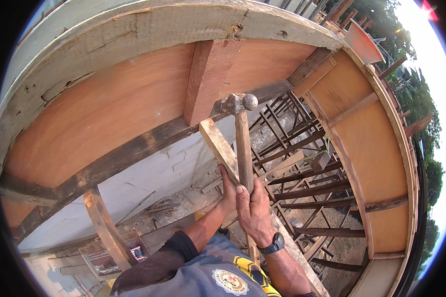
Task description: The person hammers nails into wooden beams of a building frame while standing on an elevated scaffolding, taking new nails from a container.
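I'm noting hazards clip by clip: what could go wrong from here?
The bare left hand seems to grip the timber close beside the hammer, so a stray blow could catch it. If the right hand lost its grip, the hammer might drop among the struts below.

Wood scraps (163, 208) on dusty ground (186, 202)

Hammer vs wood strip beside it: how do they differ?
The hammer has a dark metal head; the wood strip is plain wood throughout its visible length. The hammer runs nearly vertical in view; the wood strip slants up-left. The right hand grips the hammer; the left hand touches the wood strip. Both show bare wood.
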The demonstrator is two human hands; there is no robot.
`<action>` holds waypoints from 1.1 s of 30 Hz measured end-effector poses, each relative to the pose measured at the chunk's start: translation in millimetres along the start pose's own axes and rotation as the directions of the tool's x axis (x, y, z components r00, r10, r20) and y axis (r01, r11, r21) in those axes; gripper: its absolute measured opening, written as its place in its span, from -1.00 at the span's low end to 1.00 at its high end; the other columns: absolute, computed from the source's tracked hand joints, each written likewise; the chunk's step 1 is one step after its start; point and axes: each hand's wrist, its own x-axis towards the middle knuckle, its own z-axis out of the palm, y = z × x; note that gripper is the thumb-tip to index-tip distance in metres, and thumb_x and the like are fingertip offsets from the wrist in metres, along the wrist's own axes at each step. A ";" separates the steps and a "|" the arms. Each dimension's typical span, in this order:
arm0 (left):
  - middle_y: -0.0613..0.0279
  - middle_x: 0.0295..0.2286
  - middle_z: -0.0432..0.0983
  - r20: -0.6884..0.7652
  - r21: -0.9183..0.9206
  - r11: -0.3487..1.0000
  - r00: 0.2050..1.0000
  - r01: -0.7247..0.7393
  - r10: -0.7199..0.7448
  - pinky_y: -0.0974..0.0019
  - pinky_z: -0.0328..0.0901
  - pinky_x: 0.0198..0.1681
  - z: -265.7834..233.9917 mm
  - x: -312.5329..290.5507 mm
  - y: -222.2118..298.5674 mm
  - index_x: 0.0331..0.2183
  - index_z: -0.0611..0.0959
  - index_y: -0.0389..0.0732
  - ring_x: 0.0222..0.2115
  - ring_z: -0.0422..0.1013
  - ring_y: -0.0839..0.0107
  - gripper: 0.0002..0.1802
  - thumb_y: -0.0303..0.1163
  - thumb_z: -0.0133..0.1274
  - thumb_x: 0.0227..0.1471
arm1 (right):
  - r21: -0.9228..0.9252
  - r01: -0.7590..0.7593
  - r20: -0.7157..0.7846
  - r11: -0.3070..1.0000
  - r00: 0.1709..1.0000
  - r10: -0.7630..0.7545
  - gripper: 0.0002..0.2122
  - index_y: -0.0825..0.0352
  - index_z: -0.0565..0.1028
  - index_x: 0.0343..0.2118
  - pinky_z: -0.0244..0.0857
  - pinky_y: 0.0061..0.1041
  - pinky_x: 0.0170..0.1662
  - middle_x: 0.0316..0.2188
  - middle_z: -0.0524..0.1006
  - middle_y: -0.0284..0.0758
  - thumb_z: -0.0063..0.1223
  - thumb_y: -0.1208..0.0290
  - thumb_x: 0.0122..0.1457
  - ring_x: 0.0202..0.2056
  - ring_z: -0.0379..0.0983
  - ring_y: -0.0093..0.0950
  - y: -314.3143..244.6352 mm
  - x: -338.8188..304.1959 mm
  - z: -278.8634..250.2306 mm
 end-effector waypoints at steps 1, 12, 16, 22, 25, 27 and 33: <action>0.21 -0.27 0.51 0.139 0.055 0.998 0.990 0.027 -0.035 0.23 0.36 -0.12 -24.7 8.4 -2.7 -0.13 0.50 -0.14 -0.24 0.44 0.34 0.05 0.64 -0.53 -0.05 | -0.061 -0.008 0.030 0.998 0.999 0.010 -0.64 0.53 0.35 -0.22 0.27 -0.20 -0.48 -0.66 0.42 -0.03 -0.05 0.20 0.31 -0.59 0.41 -0.06 -0.9 6.3 10.3; 0.18 -0.14 0.38 -0.076 0.103 0.993 0.996 0.057 -0.049 0.17 0.25 0.09 20.8 -19.7 2.7 0.01 0.40 -0.15 -0.09 0.34 0.34 0.00 0.59 -0.41 -0.01 | -0.589 0.471 0.471 0.657 0.860 -0.195 -0.60 0.36 0.38 -0.23 0.39 -0.24 -0.44 -0.47 0.51 -0.16 0.08 0.06 0.16 -0.44 0.54 -0.16 -28.3 29.4 -14.7; 0.17 -0.13 0.37 -0.022 0.098 0.994 0.999 0.042 -0.040 0.16 0.23 0.10 0.3 -5.8 -3.7 0.00 0.40 -0.15 -0.08 0.33 0.33 -0.02 0.58 -0.38 0.00 | -0.767 0.381 0.436 0.515 0.900 -0.017 -0.60 0.34 0.41 -0.18 0.41 -0.31 -0.41 -0.41 0.51 -0.22 0.10 0.06 0.14 -0.36 0.56 -0.25 -24.7 56.2 6.3; 0.15 -0.11 0.36 -0.001 0.131 0.990 0.999 0.048 -0.048 0.14 0.21 0.12 0.4 -12.6 -5.6 -0.01 0.41 -0.15 -0.06 0.31 0.32 -0.05 0.56 -0.34 0.02 | -0.704 0.373 0.367 0.604 0.920 -0.139 -0.67 0.34 0.41 -0.28 0.41 -0.24 -0.44 -0.46 0.51 -0.20 0.11 0.14 0.14 -0.41 0.56 -0.21 -18.0 45.3 0.5; 0.14 -0.10 0.36 -0.011 0.161 0.986 0.999 0.053 -0.052 0.13 0.19 0.13 -0.4 -13.5 -1.6 -0.02 0.41 -0.15 -0.05 0.30 0.31 -0.07 0.55 -0.32 0.02 | -0.688 0.278 0.330 0.671 0.943 -0.052 -0.64 0.37 0.37 -0.30 0.39 -0.19 -0.47 -0.49 0.50 -0.15 0.07 0.09 0.17 -0.51 0.52 -0.12 -11.5 46.6 -1.8; 0.14 -0.09 0.35 -0.025 0.252 0.968 1.000 0.020 -0.014 0.12 0.18 0.14 -0.8 -20.0 8.2 -0.03 0.41 -0.15 -0.05 0.29 0.31 -0.08 0.54 -0.31 0.03 | -0.613 0.226 0.340 0.757 0.941 -0.006 -0.63 0.36 0.37 -0.30 0.38 -0.17 -0.47 -0.48 0.51 -0.12 0.05 0.08 0.19 -0.50 0.52 -0.10 -11.2 25.7 -7.7; 0.04 -0.07 0.39 0.061 0.123 0.988 0.994 0.088 -0.096 0.16 0.25 0.04 -30.8 1.9 -7.9 0.03 0.37 -0.18 -0.10 0.37 0.24 0.00 0.57 -0.24 -0.04 | -0.237 -0.159 0.265 0.958 0.939 0.221 -0.59 0.38 0.41 -0.24 0.35 -0.18 -0.45 -0.57 0.51 -0.06 0.02 0.03 0.22 -0.51 0.50 -0.05 25.2 -95.0 -61.0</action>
